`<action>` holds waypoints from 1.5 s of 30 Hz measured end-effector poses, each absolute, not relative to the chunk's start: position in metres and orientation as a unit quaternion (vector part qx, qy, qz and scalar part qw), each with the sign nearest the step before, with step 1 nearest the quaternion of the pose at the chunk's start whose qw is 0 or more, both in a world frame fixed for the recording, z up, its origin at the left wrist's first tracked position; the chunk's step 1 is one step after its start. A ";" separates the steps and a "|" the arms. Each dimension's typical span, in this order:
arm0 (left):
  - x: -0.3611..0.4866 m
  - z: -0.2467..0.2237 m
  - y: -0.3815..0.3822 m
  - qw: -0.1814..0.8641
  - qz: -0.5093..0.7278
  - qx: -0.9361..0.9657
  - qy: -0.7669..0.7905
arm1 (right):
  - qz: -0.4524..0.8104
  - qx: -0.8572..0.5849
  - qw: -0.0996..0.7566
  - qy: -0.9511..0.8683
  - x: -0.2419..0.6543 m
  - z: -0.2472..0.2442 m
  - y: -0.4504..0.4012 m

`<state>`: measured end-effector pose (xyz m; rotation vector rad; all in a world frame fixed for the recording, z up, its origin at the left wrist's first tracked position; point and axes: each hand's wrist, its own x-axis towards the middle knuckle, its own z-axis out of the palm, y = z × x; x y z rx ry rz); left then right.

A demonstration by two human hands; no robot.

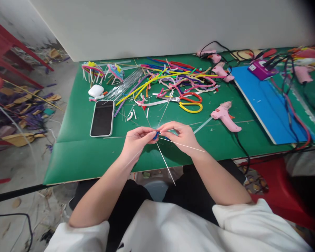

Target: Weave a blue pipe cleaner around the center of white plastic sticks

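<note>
Between my hands, above the front half of the green table, is a small blue hub [155,135] with several thin pale wires [166,163] spreading out from it like spokes. My left hand [139,137] pinches the hub from the left with thumb and fingers. From the other side, my right hand [179,134] is closed with its fingertips at the hub and the wire ends beside it. A bit of blue shows under the right fingers; its exact shape is hidden. Beyond the hands lie scissors [191,102] with red and yellow handles.
On the green table [76,154] are a phone [102,119], a white case [96,91], coloured pipe cleaners [170,78], clear wires [126,84] and two small decorated pieces [93,71]. A pink glue gun [227,117], blue board [267,108] and purple power block [262,69] with cables are right.
</note>
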<state>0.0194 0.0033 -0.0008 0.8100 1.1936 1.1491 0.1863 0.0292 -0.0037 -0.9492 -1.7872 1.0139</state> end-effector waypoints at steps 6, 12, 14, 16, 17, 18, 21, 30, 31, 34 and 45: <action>0.021 -0.001 0.001 0.558 0.485 0.395 0.546 | 0.299 -0.372 0.417 -0.773 0.181 -0.009 0.029; 0.021 -0.004 0.002 0.576 0.491 0.360 0.546 | 0.194 -0.333 0.414 -0.825 0.181 -0.017 0.030; 0.021 -0.004 0.002 0.582 0.486 0.352 0.549 | 0.202 -0.333 0.411 -0.824 0.181 -0.019 0.030; 0.020 -0.003 0.003 0.588 0.481 0.353 0.546 | 0.252 -0.361 0.405 -0.802 0.180 -0.019 0.031; 0.020 -0.002 0.002 0.595 0.476 0.355 0.542 | 0.288 -0.382 0.402 -0.781 0.179 -0.019 0.031; 0.019 -0.001 0.002 0.604 0.468 0.359 0.536 | 0.325 -0.401 0.399 -0.758 0.179 -0.019 0.032; 0.013 0.002 0.001 0.641 0.432 0.377 0.510 | 0.420 -0.427 0.399 -0.694 0.181 -0.017 0.035; -0.014 0.008 0.009 0.767 0.359 0.384 0.367 | 0.420 -0.366 0.429 -0.711 0.197 -0.007 0.040; -0.014 0.008 0.010 0.775 0.351 0.381 0.361 | 0.411 -0.348 0.428 -0.726 0.198 -0.006 0.040; -0.011 0.007 0.009 0.779 0.332 0.389 0.363 | 0.398 -0.301 0.425 -0.755 0.200 -0.005 0.040; 0.020 -0.001 0.001 0.654 0.444 0.376 0.484 | 0.343 -0.360 0.424 -0.757 0.189 -0.007 0.035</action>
